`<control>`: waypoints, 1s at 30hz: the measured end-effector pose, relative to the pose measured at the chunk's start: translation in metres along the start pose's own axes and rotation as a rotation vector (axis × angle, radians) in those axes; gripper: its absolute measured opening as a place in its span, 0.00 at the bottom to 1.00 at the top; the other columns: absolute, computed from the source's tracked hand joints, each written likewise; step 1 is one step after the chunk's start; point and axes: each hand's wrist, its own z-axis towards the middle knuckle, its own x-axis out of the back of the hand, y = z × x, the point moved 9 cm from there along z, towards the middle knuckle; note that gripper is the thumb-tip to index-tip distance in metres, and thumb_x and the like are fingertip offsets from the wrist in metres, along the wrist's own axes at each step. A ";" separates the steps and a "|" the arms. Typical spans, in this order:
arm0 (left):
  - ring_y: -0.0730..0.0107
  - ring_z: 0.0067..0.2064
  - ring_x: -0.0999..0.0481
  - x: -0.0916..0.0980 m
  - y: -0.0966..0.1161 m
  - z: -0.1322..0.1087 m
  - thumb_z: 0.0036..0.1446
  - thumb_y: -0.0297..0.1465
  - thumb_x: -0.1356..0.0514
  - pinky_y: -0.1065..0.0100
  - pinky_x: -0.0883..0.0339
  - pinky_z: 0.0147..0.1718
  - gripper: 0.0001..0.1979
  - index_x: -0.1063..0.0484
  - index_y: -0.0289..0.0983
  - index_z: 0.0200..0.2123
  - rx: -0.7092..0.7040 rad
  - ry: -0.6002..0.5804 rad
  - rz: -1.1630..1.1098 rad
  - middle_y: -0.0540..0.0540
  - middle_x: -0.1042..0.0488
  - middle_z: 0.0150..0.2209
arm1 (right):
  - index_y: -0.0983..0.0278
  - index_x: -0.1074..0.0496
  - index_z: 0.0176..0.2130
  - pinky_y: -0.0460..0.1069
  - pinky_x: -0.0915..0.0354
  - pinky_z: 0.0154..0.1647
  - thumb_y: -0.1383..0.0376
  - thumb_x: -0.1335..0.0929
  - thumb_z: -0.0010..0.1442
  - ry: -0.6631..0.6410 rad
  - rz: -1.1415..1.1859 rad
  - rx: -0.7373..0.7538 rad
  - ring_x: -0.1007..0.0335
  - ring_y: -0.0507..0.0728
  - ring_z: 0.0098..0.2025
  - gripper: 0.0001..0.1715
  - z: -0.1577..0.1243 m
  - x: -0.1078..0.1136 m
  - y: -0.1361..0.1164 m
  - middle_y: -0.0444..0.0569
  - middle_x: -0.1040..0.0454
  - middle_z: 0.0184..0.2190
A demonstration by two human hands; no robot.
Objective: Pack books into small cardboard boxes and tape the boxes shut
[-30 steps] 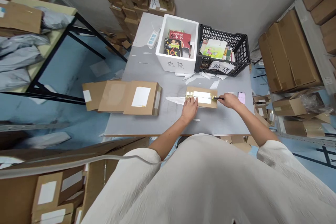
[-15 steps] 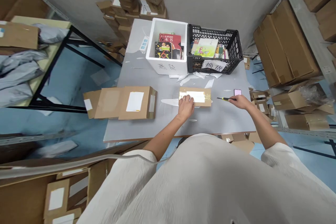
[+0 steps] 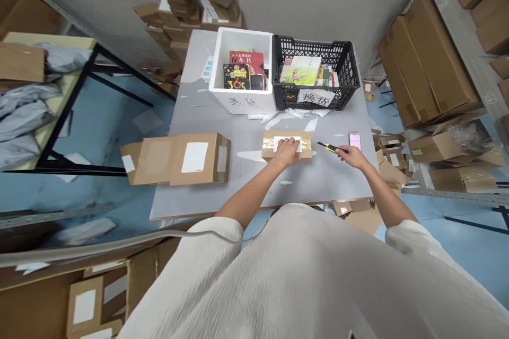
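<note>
Small flat cardboard parcel (image 3: 287,145) lay near the middle of the grey table (image 3: 222,190), in front of the two bins; glossy tape across its top, white label partly covered. Left hand (image 3: 287,150) rested flat on the parcel, fingers spread and extended, pressing rather than gripping. Right hand (image 3: 352,157) sat just right of the parcel, apart from it, curled closed around a utility knife (image 3: 330,147) with yellow-and-black handle, tip pointed toward the parcel's right end. Pink phone (image 3: 354,141) lay just beyond that hand.

Noted behind the parcel: white foam box (image 3: 238,99), thick-walled, handwritten characters on its front, books standing inside; beside it and touching, black plastic crate (image 3: 342,71) with lattice walls, a paper sign on the front, more books within. Scraps of white paper (image 3: 296,113) scattered at their bases. Larger flat cardboard parcels (image 3: 175,159) at the table's left edge, overhanging it, white labels on top.

Table surface matte, smooth, marked with pale smears. Blue floor around, littered with cardboard. Brown cartons (image 3: 421,69) stacked on metal shelving to the right; more cartons piled against the pale back wall.
</note>
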 end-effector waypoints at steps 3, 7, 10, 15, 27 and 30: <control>0.35 0.68 0.23 -0.003 0.000 0.005 0.60 0.37 0.26 0.37 0.45 0.77 0.32 0.26 0.39 0.66 0.011 -0.033 0.003 0.32 0.21 0.64 | 0.61 0.17 0.51 0.47 0.26 0.39 0.53 0.33 0.77 -0.009 0.041 -0.014 0.14 0.57 0.39 0.19 0.004 -0.006 0.003 0.50 0.12 0.44; 0.37 0.66 0.21 -0.006 0.005 0.004 0.62 0.36 0.26 0.34 0.49 0.80 0.32 0.27 0.39 0.67 0.013 -0.039 0.037 0.33 0.21 0.64 | 0.61 0.20 0.53 0.46 0.26 0.36 0.51 0.32 0.78 -0.015 0.120 -0.008 0.16 0.54 0.34 0.19 0.015 -0.014 0.005 0.50 0.12 0.43; 0.37 0.66 0.20 -0.006 0.009 -0.001 0.62 0.35 0.26 0.35 0.51 0.81 0.33 0.28 0.36 0.68 0.029 -0.043 0.071 0.30 0.22 0.65 | 0.61 0.22 0.58 0.46 0.26 0.34 0.52 0.30 0.76 -0.032 0.147 0.023 0.17 0.54 0.32 0.20 0.026 -0.018 0.004 0.48 0.13 0.42; 0.38 0.69 0.22 -0.006 0.013 -0.008 0.61 0.33 0.25 0.39 0.55 0.83 0.34 0.29 0.38 0.68 0.045 -0.060 0.063 0.30 0.27 0.68 | 0.61 0.17 0.53 0.49 0.25 0.40 0.54 0.30 0.75 -0.073 0.048 0.199 0.16 0.58 0.37 0.17 0.044 -0.016 -0.007 0.48 0.13 0.41; 0.45 0.62 0.18 -0.010 0.012 -0.012 0.63 0.33 0.26 0.42 0.55 0.81 0.35 0.31 0.39 0.70 0.018 -0.014 0.097 0.33 0.27 0.65 | 0.56 0.16 0.64 0.58 0.35 0.56 0.60 0.37 0.80 -0.090 -0.533 0.404 0.22 0.69 0.57 0.25 0.088 -0.026 -0.040 0.58 0.15 0.56; 0.46 0.62 0.18 -0.011 0.010 -0.012 0.63 0.33 0.26 0.43 0.55 0.81 0.35 0.31 0.39 0.70 0.011 0.000 0.074 0.33 0.27 0.66 | 0.54 0.16 0.64 0.62 0.36 0.61 0.59 0.36 0.80 -0.098 -0.572 0.430 0.24 0.72 0.59 0.24 0.098 -0.032 -0.047 0.60 0.16 0.56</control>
